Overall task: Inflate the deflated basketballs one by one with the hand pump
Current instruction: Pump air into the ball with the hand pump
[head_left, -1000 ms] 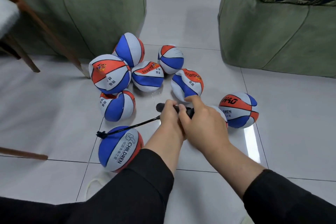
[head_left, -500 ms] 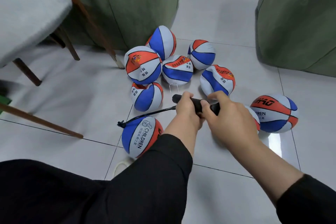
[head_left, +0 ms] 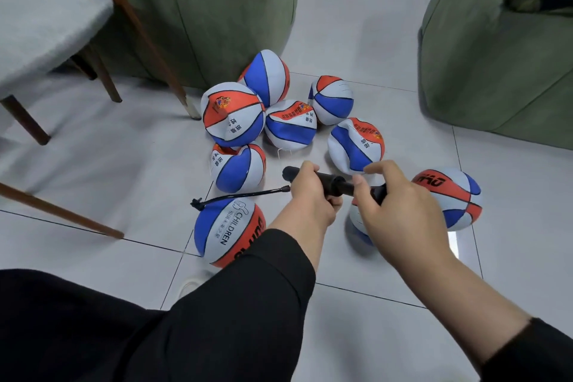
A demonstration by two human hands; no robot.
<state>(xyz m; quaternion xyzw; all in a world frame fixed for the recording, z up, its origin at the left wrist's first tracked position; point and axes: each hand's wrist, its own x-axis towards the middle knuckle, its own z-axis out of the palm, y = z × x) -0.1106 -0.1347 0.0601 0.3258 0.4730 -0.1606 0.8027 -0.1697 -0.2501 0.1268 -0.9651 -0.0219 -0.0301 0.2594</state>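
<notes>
Down on the pale floor tiles (head_left: 356, 25), the two hands have drawn apart since half a second ago: more of the black hand pump (head_left: 328, 183) now shows between them, where before they sat almost knuckle to knuckle. The balls lie where they did.

The ball on the hose (head_left: 228, 231) reads "CHILDREN" along its white panel, with Chinese characters beside it too small to make out; the thin black hose (head_left: 245, 195) runs from the pump to its top. The ball at the right (head_left: 448, 198) carries black lettering on orange that I cannot read. Several crumpled deflated balls (head_left: 291, 129) behind bear Chinese print.

The left hand (head_left: 311, 198) is wrapped tightly round the pump barrel. The right hand (head_left: 400, 211) grips the handle end, forefinger lifted loose above it.
</notes>
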